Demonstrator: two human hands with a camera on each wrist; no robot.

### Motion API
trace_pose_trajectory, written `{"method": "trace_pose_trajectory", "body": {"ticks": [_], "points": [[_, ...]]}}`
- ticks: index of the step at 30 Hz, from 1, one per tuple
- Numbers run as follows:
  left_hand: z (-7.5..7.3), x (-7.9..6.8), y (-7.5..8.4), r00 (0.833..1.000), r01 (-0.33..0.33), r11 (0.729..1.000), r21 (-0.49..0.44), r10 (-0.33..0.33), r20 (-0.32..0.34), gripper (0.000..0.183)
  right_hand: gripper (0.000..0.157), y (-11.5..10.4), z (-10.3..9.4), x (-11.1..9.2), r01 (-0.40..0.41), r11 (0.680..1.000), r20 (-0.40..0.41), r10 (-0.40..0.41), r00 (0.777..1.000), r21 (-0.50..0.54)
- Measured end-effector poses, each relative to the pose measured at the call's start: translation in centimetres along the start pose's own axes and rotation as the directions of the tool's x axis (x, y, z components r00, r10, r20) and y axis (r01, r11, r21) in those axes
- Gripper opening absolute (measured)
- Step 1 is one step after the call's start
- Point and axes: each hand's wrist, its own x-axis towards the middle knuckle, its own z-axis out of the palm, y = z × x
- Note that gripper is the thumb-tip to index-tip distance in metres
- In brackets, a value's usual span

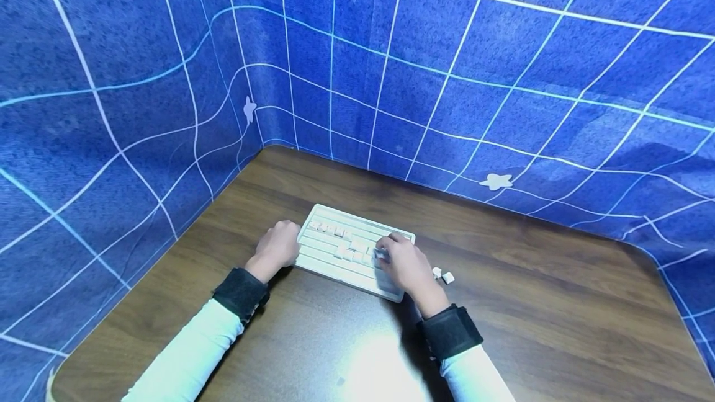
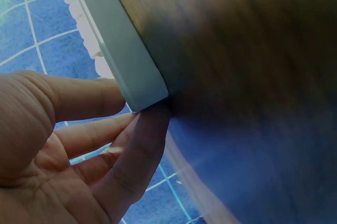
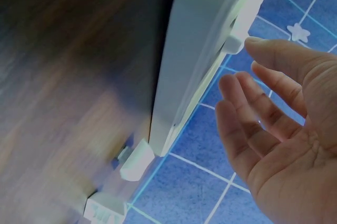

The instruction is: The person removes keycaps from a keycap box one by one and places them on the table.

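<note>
A white ridged tray [image 1: 341,273] lies on the table, bearing several small white keycap-like pieces [image 1: 357,256] in rows. At its left end, my left hand [image 1: 279,242] holds the corner. The left wrist view shows the thumb against the tray's upper edge [image 2: 113,40] and fingers against its end and underside. My right hand [image 1: 406,263] is over the tray's right part. In the right wrist view its thumb tip touches or nearly touches a white piece [image 3: 233,44] on the tray, while the other fingers are loosely bent and apart from it.
Two loose white pieces [image 1: 448,277] lie on the wooden table [image 1: 536,303] just right of the tray, beside my right wrist. Blue patterned cloth [image 1: 424,92] hangs behind the table's back and left edges.
</note>
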Motion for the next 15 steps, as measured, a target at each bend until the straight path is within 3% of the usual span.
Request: {"method": "trace_pose_trajectory", "body": {"ticks": [15], "points": [[0.06,-0.02,0.02,1.000,-0.004,1.000,-0.004,0.004,-0.010,0.025,0.020,-0.40,0.58,0.80,0.088,0.996,0.003,-0.088,0.996,-0.001]]}}
